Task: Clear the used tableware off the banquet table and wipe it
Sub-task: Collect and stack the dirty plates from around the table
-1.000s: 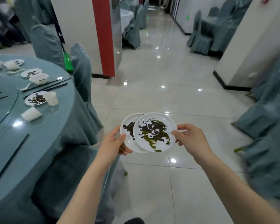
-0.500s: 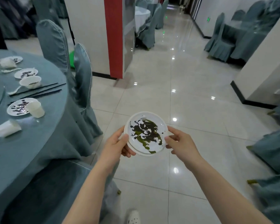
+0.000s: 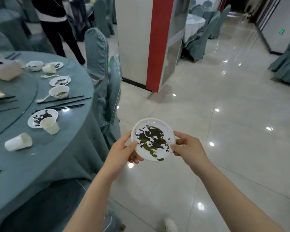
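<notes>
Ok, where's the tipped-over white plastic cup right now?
The tipped-over white plastic cup lies on its side at the left of the head view, near the round teal-clothed table's edge, just in front of the upright white cup.

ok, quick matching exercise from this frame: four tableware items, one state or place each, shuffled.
Items:
1. dirty plate
2. tipped cup
3. upright cup
4. small bowl

States:
A. lying on its side on the table
B. held over the floor by the left hand and right hand
C. beside black chopsticks
D. standing at a plate's edge

Pairs: 1-B, 2-A, 3-D, 4-C
</notes>
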`<action>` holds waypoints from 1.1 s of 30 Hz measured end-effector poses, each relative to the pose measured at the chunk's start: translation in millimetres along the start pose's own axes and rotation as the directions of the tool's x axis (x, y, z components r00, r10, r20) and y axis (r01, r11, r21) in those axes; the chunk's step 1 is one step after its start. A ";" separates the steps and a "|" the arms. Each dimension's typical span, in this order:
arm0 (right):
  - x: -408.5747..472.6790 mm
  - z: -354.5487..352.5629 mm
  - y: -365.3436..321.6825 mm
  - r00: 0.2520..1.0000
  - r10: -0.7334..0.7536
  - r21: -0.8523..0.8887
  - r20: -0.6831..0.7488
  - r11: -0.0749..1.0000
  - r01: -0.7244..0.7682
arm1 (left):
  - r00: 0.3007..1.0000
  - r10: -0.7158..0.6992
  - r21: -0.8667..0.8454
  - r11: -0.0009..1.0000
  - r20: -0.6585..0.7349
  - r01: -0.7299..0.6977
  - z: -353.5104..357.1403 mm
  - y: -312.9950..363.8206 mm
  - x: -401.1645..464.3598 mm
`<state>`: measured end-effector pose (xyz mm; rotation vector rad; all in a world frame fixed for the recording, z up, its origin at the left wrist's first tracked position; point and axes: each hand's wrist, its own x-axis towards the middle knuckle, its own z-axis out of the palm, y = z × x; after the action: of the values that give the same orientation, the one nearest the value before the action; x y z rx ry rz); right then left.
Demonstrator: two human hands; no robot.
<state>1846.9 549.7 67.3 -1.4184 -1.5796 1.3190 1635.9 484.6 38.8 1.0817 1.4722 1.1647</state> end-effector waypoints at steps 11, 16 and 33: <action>190.5 12.7 -32.6 0.875 -0.047 0.038 0.482 0.999 0.033 | 0.796 -0.175 -0.262 0.965 -0.579 0.021 18.1 8.4 78.9; 239.6 69.2 -52.4 0.778 -0.060 0.009 0.626 0.998 0.070 | 0.607 -0.164 -0.210 0.978 -0.778 -0.004 -29.5 13.0 85.6; 354.1 311.1 -96.8 0.569 0.052 -0.137 0.821 0.985 0.107 | 0.105 -0.187 -0.202 0.967 -0.977 -0.156 -231.8 -16.8 100.7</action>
<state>1451.3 817.1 8.4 -0.8375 -2.3397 2.0454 1389.7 543.7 33.3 -0.1914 2.1836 2.2415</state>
